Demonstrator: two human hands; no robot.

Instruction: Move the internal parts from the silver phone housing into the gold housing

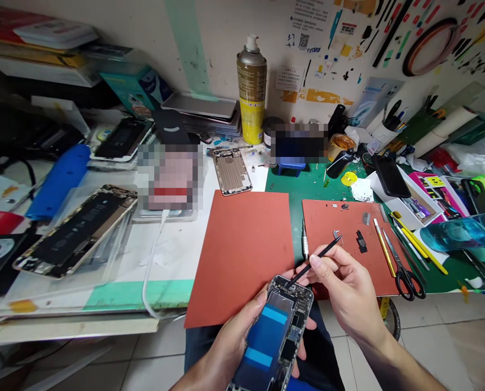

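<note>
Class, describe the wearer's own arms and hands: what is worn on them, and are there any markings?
The bare, ungloved left hand and bare, ungloved right hand show no rings on the visible fingers. The slim, uncovered forearms show no sleeve, watch, bracelet or clear marking within the picture; the upper arms are out of view.

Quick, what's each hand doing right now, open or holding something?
Left hand: closed around an opened phone.
Right hand: closed, fingers pinching a thin black tool, its tip at the phone's upper end.
</note>
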